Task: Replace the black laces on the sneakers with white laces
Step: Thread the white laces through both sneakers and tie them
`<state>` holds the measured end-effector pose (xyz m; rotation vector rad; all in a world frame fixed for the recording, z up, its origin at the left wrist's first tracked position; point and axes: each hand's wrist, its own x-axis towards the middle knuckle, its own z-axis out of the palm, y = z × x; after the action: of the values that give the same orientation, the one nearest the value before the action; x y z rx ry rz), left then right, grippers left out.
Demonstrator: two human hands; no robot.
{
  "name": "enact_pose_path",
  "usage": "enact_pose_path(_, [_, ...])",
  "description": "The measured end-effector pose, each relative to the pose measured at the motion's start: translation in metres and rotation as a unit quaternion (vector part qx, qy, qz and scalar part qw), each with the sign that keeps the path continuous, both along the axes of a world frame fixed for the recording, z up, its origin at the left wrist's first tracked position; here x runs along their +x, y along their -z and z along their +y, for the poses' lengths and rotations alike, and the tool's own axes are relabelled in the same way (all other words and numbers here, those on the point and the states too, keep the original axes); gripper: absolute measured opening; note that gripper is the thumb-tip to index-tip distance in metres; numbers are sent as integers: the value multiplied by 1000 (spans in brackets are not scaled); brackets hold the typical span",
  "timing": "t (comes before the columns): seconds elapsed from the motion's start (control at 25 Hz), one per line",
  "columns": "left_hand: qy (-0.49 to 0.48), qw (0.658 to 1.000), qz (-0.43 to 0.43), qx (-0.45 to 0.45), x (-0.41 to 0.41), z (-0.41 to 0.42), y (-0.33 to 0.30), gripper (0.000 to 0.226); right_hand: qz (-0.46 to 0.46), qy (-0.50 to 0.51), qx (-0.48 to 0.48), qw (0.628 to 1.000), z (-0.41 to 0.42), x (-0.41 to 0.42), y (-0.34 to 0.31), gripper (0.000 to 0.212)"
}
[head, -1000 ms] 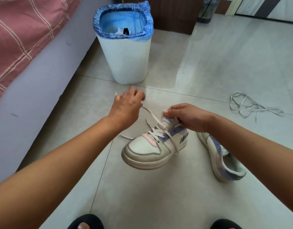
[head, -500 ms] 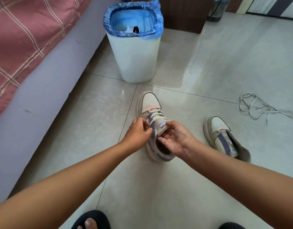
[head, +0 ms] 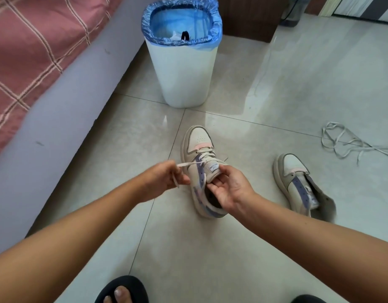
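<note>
Pinching flat white lace (head: 189,164) in left hand (head: 164,180), right hand (head: 229,189) gripping sneaker (head: 199,149) tongue.

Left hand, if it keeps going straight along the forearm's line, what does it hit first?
Probably the near sneaker: the left hand, pinching the white lace, points up and right at its side, almost touching. Past that lies bare floor. Depth is uncertain from one view.

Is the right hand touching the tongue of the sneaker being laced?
Touching. The head view shows the right hand pinching the sneaker's tongue, thumb on top, fingers underneath.
</note>
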<state>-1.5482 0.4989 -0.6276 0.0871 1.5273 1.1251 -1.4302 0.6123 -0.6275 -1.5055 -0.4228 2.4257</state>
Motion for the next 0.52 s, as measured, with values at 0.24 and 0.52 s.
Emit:
enact_pose_path(0.24, [-132, 986, 104, -22, -89, -39, -24, 34, -81, 36, -17, 996, -14, -8, 7, 33])
enact_pose_path(0.52, [385, 817, 355, -241, -42, -29, 15, 30, -205, -339, 293, 870, 12, 21, -2, 13])
